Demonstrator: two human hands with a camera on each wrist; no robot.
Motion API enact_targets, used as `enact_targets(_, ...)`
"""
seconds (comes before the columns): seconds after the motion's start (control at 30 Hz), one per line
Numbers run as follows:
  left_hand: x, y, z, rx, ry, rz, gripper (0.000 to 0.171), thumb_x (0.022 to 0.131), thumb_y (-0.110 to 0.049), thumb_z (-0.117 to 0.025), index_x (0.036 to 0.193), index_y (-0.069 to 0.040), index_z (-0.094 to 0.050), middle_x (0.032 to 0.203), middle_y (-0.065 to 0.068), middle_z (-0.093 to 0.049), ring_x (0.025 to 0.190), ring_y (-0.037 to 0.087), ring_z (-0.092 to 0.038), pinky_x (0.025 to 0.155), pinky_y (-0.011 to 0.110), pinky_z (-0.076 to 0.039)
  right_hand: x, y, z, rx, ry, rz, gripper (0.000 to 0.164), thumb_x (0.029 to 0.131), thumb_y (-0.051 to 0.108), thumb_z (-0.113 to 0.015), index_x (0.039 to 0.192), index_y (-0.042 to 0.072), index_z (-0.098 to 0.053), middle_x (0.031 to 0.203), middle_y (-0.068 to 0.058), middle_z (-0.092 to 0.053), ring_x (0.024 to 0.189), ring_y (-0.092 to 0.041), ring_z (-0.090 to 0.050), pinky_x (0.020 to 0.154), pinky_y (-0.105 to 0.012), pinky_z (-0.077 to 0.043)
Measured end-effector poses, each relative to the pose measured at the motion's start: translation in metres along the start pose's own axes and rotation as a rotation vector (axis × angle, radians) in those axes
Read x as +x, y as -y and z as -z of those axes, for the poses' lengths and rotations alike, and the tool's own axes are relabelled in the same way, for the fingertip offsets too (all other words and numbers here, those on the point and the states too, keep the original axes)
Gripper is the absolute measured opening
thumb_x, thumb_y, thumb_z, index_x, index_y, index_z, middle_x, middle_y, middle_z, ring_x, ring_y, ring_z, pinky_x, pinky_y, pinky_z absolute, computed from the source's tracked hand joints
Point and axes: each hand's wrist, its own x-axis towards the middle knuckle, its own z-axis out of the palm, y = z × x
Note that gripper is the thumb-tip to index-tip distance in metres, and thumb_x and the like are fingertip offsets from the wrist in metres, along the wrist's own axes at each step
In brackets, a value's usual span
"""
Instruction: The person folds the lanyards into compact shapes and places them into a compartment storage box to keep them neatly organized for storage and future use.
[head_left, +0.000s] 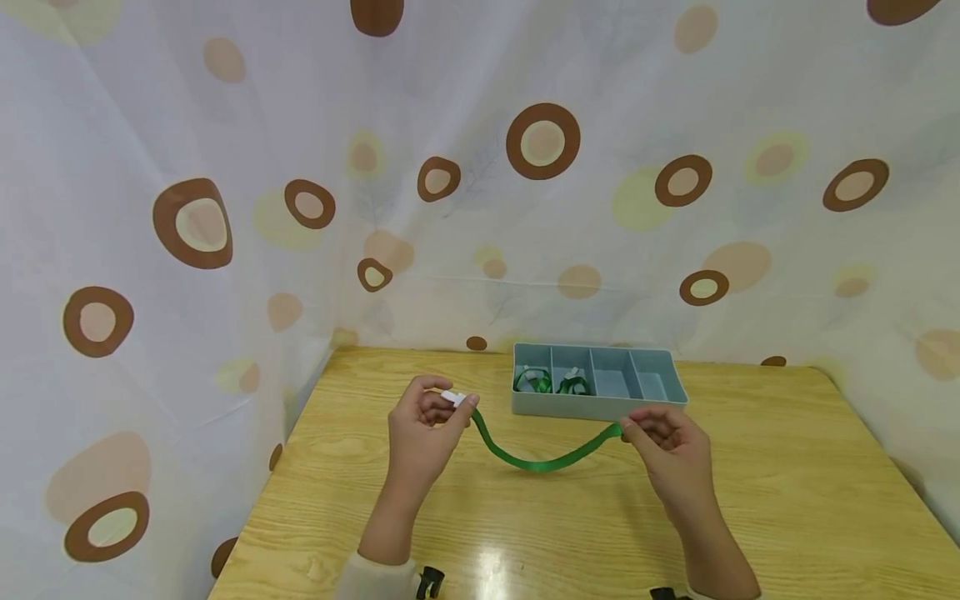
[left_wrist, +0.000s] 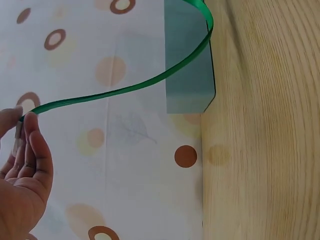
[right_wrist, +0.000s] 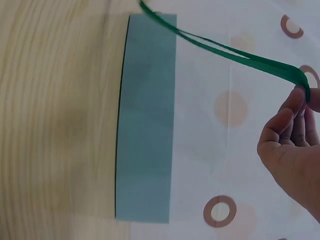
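Observation:
A green ribbon [head_left: 536, 466] sags in a curve between my two hands above the table. At its left end is a small white piece [head_left: 454, 398], pinched between thumb and fingers of my left hand [head_left: 420, 437]. My right hand [head_left: 675, 458] pinches the other end of the ribbon. In the right wrist view the ribbon [right_wrist: 240, 59] shows as two strands lying close together, running to the fingertips of the right hand [right_wrist: 292, 150]. From the left wrist, the ribbon [left_wrist: 130, 89] rises in an arc away from the left hand [left_wrist: 25, 185].
Behind the hands, a blue-grey divided tray [head_left: 592, 407] stands near the table's back edge. Its two left compartments hold green ribbon bundles [head_left: 532, 380] with white parts. The wooden table [head_left: 570, 533] meets a patterned curtain [head_left: 480, 225] at the back and left.

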Motion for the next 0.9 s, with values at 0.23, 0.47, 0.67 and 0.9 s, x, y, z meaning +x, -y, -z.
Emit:
enact_targets(0.23,-0.007,-0.003,-0.016,-0.013,0.075,0.027,0.031,0.092,-0.026,-0.086,0.114,-0.017,-0.066,0.083,0.004,-0.077,0.073,0.027,-0.077,0.064,0.028,-0.06,0.0,0.006,-0.02,-0.039,0.067,0.002,0.02,0.1,0.002,-0.073,0.112,-0.011,-0.065,0.089,0.006,-0.072,0.082,-0.009,-0.072,0.079,-0.02,-0.061)
enact_targets(0.47,-0.012,-0.008,-0.027,-0.048,0.125,0.018,0.029,0.093,-0.021,-0.085,0.114,-0.015,-0.066,0.086,0.005,-0.078,0.076,0.019,-0.078,0.07,0.028,-0.062,-0.003,0.012,-0.041,-0.033,0.137,0.069,0.015,0.099,0.0,-0.073,0.108,-0.01,-0.065,0.088,0.005,-0.073,0.081,-0.01,-0.073,0.078,-0.022,-0.061)
enact_targets(0.67,-0.013,-0.009,-0.034,-0.044,0.156,-0.053,0.027,0.097,-0.019,-0.08,0.118,-0.012,-0.065,0.087,0.005,-0.077,0.078,0.015,-0.075,0.079,0.03,-0.064,-0.007,0.018,-0.058,-0.052,0.18,0.115,0.012,0.098,0.001,-0.074,0.106,-0.006,-0.068,0.088,0.001,-0.073,0.08,-0.012,-0.073,0.076,-0.023,-0.061)
enact_targets(0.9,-0.016,-0.011,-0.04,-0.01,0.177,-0.113,0.027,0.099,-0.019,-0.079,0.12,-0.012,-0.063,0.087,0.003,-0.077,0.081,0.011,-0.069,0.077,0.029,-0.06,-0.01,0.019,-0.072,-0.036,0.215,0.167,0.009,0.097,-0.002,-0.075,0.103,-0.005,-0.068,0.087,-0.004,-0.073,0.079,-0.01,-0.072,0.073,-0.024,-0.062)
